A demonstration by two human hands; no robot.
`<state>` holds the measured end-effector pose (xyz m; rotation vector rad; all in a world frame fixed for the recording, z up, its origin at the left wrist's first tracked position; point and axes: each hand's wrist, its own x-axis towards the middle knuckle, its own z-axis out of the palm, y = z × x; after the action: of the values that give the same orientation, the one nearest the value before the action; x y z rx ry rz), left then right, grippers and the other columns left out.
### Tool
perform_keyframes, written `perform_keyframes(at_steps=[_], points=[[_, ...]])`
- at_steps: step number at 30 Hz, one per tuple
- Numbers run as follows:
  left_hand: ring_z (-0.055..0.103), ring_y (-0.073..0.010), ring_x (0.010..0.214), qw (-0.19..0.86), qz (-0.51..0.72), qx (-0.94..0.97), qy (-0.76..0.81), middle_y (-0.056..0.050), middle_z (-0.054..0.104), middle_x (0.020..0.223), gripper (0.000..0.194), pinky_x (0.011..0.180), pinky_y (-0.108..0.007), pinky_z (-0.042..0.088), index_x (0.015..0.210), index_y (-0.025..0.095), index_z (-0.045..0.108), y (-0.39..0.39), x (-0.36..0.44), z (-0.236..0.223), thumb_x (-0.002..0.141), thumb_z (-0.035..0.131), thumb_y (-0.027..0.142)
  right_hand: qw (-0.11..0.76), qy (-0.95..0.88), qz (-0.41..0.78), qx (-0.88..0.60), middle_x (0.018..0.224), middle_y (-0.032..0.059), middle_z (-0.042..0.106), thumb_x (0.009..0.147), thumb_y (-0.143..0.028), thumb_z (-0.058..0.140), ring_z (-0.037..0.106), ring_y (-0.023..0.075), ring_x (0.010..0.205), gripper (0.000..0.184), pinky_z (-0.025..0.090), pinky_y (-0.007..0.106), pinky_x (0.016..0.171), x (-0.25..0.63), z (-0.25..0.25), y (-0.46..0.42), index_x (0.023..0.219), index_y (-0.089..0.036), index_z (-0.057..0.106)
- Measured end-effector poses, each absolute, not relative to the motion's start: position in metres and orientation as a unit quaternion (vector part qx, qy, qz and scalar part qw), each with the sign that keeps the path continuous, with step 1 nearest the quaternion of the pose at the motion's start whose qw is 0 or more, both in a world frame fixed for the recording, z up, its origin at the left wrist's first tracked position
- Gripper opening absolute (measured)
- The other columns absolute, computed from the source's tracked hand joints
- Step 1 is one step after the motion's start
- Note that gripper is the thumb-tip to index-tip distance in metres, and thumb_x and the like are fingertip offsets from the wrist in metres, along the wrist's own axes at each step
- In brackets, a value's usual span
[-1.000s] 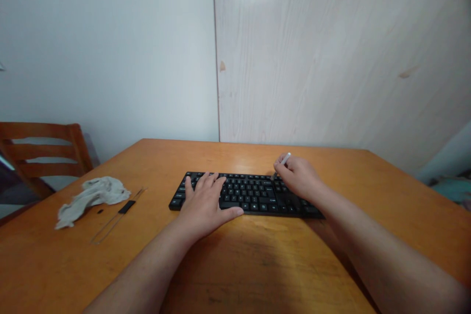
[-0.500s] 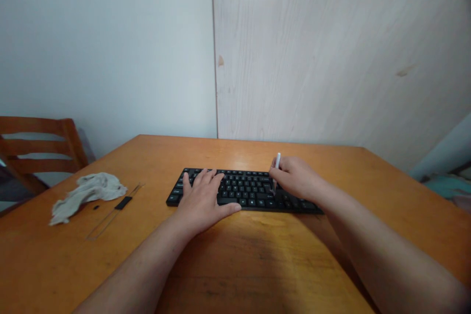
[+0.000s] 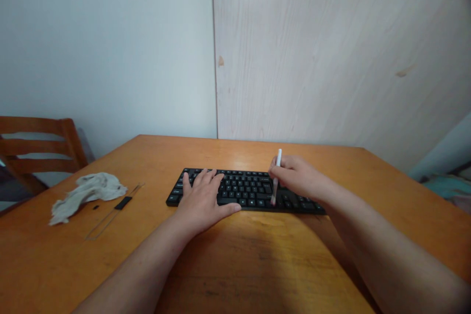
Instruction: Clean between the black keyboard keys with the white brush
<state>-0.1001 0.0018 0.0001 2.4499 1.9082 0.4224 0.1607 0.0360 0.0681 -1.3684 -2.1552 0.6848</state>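
Observation:
A black keyboard [image 3: 250, 189] lies on the wooden table, its long side facing me. My left hand [image 3: 202, 198] rests flat on its left part, fingers spread and thumb along the front edge. Over the right part, my right hand [image 3: 292, 174] is closed around a slim brush [image 3: 275, 189] with a white handle. The brush stands nearly upright, its pinkish tip down at the keys near the front edge. My right hand and forearm hide some of the keys at the right end.
On the table [image 3: 228, 265] to the left lie a crumpled whitish cloth [image 3: 88, 194], a wire keycap puller [image 3: 123, 202] with a black grip, and a small black piece [image 3: 96, 207]. A wooden chair [image 3: 40, 147] stands at the left, and a wall [image 3: 294, 59] rises behind the table.
The brush tip has moved slightly toward me, down to the keys by the front edge, and more of the brush shows below my right hand. My left hand has stayed put.

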Motion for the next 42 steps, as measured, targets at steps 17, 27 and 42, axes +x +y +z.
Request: perform_keyframes(at_steps=[17,27,42], points=[[0.024,-0.0392,0.146,0.011,0.136,0.782,0.609,-0.015,0.038,0.155,0.097,0.115,-0.068,-0.005,0.145,0.021,0.046,0.001,-0.1,0.001,0.073,0.045,0.085,0.353,-0.784,0.142,-0.49,0.085,0.0056,0.074,0.095,-0.035,0.049,0.067,0.0198,0.08,0.03,0.045,0.031,0.072,0.156,0.027,0.056,0.079,-0.02,0.07],[0.024,-0.0389,0.146,0.012,0.143,0.782,0.606,-0.017,0.037,0.155,0.095,0.114,-0.067,-0.007,0.144,0.02,0.046,0.001,-0.1,-0.001,0.074,0.046,0.084,0.281,-0.821,0.138,-0.477,0.074,0.0032,0.067,0.093,-0.03,0.046,0.06,0.0161,0.068,0.03,0.039,0.028,0.063,0.156,0.047,0.045,0.071,-0.019,0.062],[0.024,-0.0394,0.146,0.011,0.139,0.783,0.607,-0.016,0.037,0.156,0.094,0.115,-0.066,-0.005,0.144,0.021,0.045,0.001,-0.099,0.0,0.074,0.046,0.083,0.195,-0.838,0.136,-0.491,0.069,0.0047,0.069,0.093,-0.03,0.046,0.059,0.016,0.062,0.035,0.039,0.028,0.06,0.156,0.064,0.032,0.065,-0.02,0.064]])
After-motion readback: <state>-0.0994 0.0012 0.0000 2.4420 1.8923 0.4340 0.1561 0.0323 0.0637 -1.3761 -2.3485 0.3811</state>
